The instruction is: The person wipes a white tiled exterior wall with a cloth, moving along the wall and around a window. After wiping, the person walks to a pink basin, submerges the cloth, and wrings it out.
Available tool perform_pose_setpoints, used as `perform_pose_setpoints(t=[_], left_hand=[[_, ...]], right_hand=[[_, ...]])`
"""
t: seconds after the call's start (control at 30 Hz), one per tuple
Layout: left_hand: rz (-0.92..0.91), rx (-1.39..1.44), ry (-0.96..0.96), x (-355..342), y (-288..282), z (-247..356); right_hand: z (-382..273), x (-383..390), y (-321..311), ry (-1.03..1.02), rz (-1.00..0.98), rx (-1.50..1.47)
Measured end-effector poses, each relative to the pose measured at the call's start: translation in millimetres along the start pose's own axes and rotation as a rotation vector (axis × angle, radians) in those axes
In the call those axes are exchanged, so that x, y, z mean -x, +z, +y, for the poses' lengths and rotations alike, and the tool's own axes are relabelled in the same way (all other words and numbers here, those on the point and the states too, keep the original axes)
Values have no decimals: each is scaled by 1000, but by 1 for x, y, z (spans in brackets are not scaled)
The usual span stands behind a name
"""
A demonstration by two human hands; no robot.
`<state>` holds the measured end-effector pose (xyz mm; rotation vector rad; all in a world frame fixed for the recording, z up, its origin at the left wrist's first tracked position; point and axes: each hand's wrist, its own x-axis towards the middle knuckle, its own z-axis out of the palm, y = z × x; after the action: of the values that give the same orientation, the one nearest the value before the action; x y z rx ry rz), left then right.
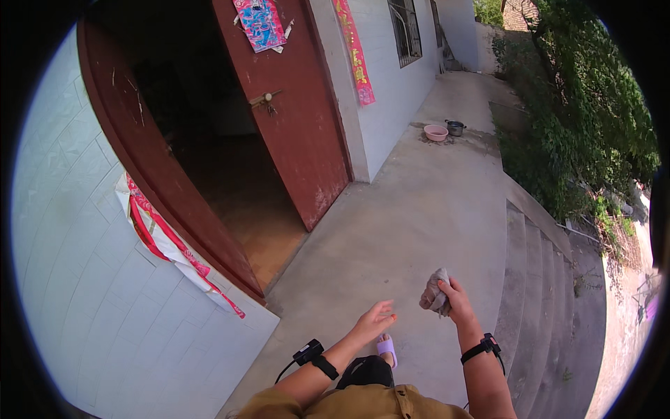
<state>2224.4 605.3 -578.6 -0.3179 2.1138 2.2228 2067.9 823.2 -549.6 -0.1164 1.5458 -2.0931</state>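
Observation:
A crumpled grey-brown cloth (434, 293) is bunched up in my right hand (456, 299), which closes round its right side. My left hand (375, 320) hangs in the air to the left of it, fingers loosely stretched and holding nothing. Both hands are out in front of my body, over the concrete floor, and touch nothing else. Each forearm wears a black strap with a small black device.
To the left a dark red door (293, 119) stands ajar beside a white tiled wall (77, 279). Concrete steps (534, 279) drop away on the right. Farther along the walkway (412, 202) sit a pink basin (436, 133) and a dark pot (455, 128). Green bushes (586, 105) line the right.

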Motion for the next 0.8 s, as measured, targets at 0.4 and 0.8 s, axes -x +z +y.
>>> perform_pose_setpoints(t=[0.4,0.8], left_hand=[[-392,-130,-55,-534,-3,57],[-490,92,-57,-1022,76,112]], right_hand=[[-104,-390,-77,131,20,96],[-239,-779,-298,88,82,-80]])
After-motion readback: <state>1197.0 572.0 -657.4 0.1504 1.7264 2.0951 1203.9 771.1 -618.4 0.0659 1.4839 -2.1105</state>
